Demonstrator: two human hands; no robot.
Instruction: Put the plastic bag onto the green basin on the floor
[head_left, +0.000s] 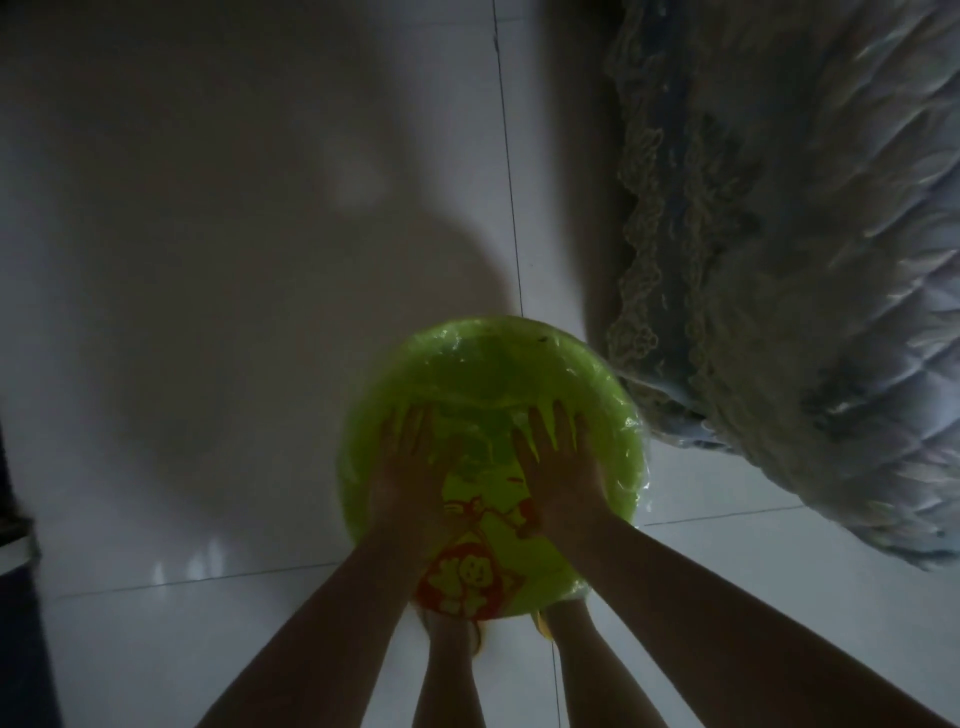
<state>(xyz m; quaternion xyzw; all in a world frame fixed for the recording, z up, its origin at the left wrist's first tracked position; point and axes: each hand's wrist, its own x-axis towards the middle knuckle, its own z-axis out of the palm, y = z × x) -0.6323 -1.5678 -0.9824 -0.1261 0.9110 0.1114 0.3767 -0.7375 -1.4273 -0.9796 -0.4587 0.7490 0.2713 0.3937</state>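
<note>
Dim room, view straight down. Floor (208, 312): pale glossy tiles, thin dark grout lines, large soft shadow across the middle. Bed (831, 234) fills the right side; quilted pale bluish cover with a lace-edged skirt hanging to the floor.

Green basin (358, 467): round, on the floor just beside the bed skirt, near lower centre. Plastic bag (493, 374): clear, wrinkled, glinting film stretched over the basin's top and wrapped past the rim on the right. Red and yellow cartoon print shows through at the near side of the basin.

Both bare forearms reach in from the bottom edge. Left hand (410, 462): flat, palm down, fingers spread, pressed on the bag over the basin. Right hand (556, 462): same posture, fingers splayed, resting on the bag; neither hand grips anything. Two feet partly visible below the basin's near rim.
</note>
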